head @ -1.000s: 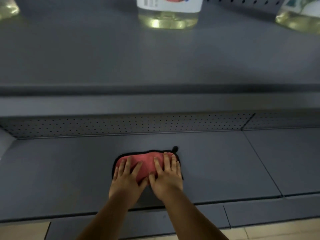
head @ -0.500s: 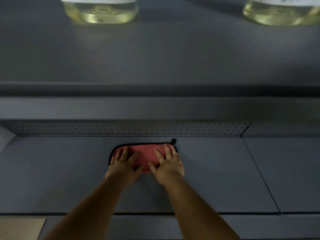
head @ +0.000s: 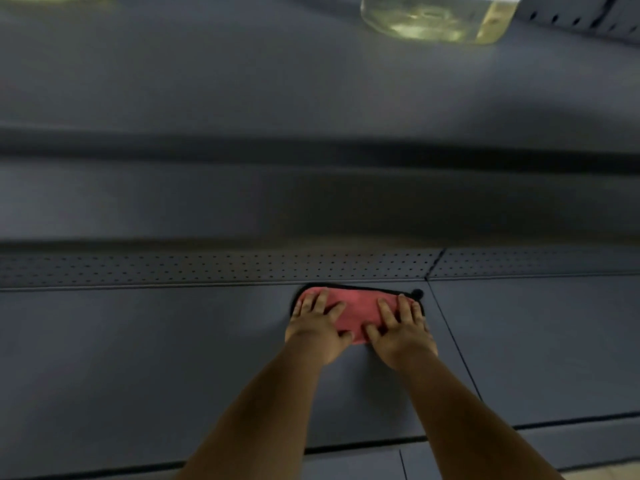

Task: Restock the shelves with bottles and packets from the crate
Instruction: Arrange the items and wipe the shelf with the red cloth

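Note:
A folded pink cloth point(head: 356, 308) with a black hem lies flat on the lower grey shelf point(head: 138, 358), its far edge close to the perforated back panel. My left hand point(head: 317, 325) presses on its left part with fingers spread flat. My right hand point(head: 401, 327) presses on its right part the same way. On the upper shelf point(head: 242, 81) stands a clear bottle point(head: 433, 19) of pale yellow liquid, only its base showing. No crate or packet is in view.
The perforated back panel point(head: 207, 266) runs behind the lower shelf. A seam point(head: 453, 344) between shelf panels passes just right of the cloth. The upper shelf's front lip point(head: 311, 154) overhangs above my hands. A strip of pale floor point(head: 602, 474) shows at the bottom right.
Both hands have slid the cloth away from me, up to the back panel, and to the right. The view has shifted, so the bottles above sit differently in the frame.

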Action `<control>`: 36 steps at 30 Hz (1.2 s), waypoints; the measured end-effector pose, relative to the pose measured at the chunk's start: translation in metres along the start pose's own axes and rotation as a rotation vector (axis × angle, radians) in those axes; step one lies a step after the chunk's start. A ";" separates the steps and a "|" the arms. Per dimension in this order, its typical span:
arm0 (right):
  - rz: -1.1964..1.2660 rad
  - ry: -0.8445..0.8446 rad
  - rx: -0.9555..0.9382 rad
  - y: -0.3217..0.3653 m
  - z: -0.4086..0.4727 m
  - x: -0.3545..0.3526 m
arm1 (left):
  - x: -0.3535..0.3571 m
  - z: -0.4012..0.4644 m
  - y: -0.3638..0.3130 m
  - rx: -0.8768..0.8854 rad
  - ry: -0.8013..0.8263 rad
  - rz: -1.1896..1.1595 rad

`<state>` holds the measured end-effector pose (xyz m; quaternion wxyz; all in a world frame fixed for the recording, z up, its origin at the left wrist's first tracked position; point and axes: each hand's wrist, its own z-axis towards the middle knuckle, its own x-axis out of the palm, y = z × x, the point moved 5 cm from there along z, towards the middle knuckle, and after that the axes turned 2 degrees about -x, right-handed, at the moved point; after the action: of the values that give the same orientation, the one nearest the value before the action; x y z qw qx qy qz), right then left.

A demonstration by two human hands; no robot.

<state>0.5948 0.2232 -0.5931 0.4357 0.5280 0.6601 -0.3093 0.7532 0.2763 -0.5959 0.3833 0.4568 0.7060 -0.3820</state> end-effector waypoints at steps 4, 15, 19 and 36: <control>-0.032 0.029 -0.084 0.043 0.009 -0.002 | -0.007 -0.005 0.036 -0.068 -0.002 -0.001; -0.051 0.002 -0.411 0.216 -0.041 0.043 | 0.011 -0.087 0.226 -0.255 -0.180 -0.088; -0.010 -0.014 -0.458 0.225 -0.068 0.056 | 0.012 -0.119 0.232 -0.323 -0.159 -0.072; 0.068 -0.118 -0.207 0.182 -0.146 0.083 | 0.046 -0.168 0.186 -0.104 -0.159 -0.081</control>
<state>0.7296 0.4313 -0.5955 0.5360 0.4832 0.6435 -0.2553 0.8820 0.4957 -0.6029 0.4457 0.3757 0.7100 -0.3951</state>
